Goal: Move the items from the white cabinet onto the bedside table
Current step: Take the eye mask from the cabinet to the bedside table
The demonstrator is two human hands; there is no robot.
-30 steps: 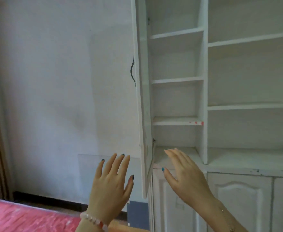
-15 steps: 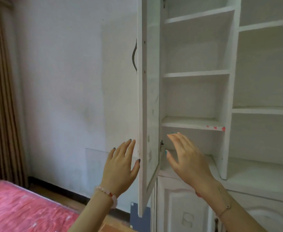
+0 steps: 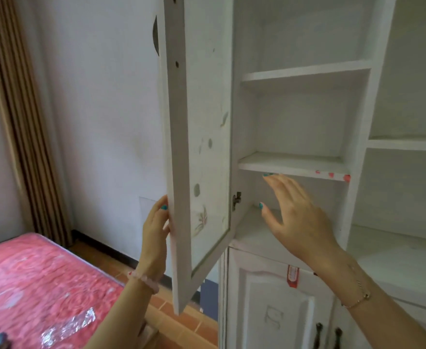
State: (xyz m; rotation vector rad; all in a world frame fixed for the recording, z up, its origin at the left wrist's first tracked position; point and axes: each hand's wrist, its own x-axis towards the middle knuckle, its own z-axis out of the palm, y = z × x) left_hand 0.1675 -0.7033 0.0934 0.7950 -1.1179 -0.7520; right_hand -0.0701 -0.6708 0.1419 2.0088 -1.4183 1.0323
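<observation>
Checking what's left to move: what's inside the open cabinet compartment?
Visible shelves look bare. The right hand covers part of the lowest bay's floor; the top bay runs out of frame.

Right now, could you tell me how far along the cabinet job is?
Done: the cabinet door stands open. In hand: the left hand holds the door's edge, and the right hand, open and empty, reaches in beneath the lower shelf. Left: no items show on the visible shelves, and the bedside table is out of frame, so progress cannot be judged.
</observation>
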